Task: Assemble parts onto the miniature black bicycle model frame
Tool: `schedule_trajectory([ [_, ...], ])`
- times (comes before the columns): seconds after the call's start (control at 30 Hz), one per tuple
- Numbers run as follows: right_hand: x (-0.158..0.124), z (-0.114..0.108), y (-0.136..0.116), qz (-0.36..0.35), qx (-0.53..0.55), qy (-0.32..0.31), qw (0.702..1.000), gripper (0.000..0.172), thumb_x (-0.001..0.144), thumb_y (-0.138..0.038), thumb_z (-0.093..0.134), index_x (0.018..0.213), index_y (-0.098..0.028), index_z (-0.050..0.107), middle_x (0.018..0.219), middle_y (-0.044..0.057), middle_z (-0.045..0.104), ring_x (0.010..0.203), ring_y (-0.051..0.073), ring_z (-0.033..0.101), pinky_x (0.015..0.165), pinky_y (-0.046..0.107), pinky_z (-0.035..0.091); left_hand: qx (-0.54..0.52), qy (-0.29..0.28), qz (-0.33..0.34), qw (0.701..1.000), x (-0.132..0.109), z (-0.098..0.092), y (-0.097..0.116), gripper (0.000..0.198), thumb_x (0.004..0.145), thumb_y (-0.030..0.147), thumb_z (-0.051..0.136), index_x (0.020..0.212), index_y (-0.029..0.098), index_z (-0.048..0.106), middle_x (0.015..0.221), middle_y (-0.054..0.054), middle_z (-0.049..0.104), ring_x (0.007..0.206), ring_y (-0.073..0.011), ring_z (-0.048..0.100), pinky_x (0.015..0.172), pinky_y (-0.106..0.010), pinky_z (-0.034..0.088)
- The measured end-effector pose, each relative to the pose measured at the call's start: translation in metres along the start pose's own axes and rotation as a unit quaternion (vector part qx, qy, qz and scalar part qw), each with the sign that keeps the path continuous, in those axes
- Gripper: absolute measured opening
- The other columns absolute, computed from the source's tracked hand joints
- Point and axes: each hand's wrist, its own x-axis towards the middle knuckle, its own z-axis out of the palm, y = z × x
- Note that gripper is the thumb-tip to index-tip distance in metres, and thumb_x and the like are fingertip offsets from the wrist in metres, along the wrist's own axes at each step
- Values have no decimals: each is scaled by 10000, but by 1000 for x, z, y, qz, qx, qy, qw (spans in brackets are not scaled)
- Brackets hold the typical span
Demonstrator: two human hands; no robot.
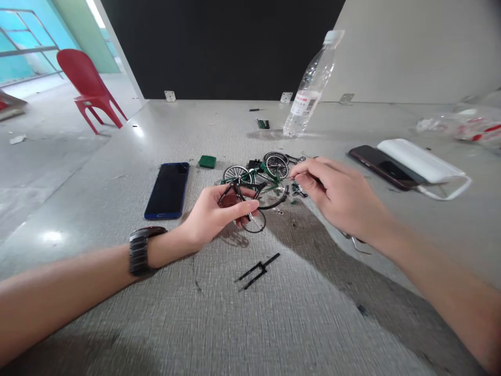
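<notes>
- Our left hand (219, 214) grips a small black wheel (253, 222), fingers closed on its rim.
- Our right hand (336, 196) pinches a tiny part, too small to identify.
- The green model bicycle (256, 177) lies on the tabletop (313, 313) just beyond both, lengthwise left-right, nearer our left grip.

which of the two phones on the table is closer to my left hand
The blue-edged phone, lying just left of your left hand. The other phone lies far right, beyond your right hand, partly under a white case.
</notes>
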Motion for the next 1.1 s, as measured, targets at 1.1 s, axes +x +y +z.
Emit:
schedule_trajectory([
  [1.1, 29, 3, 4, -19, -82, 7, 996, 336, 1045, -365, 456, 1119, -235, 756, 1116, 86, 724, 710, 171, 641, 687, 373, 510, 156, -148, 32, 976, -6, -1, 17, 422, 809, 489, 817, 1022, 128, 776, 816, -33, 716, 673, -117, 553, 615, -254, 438],
])
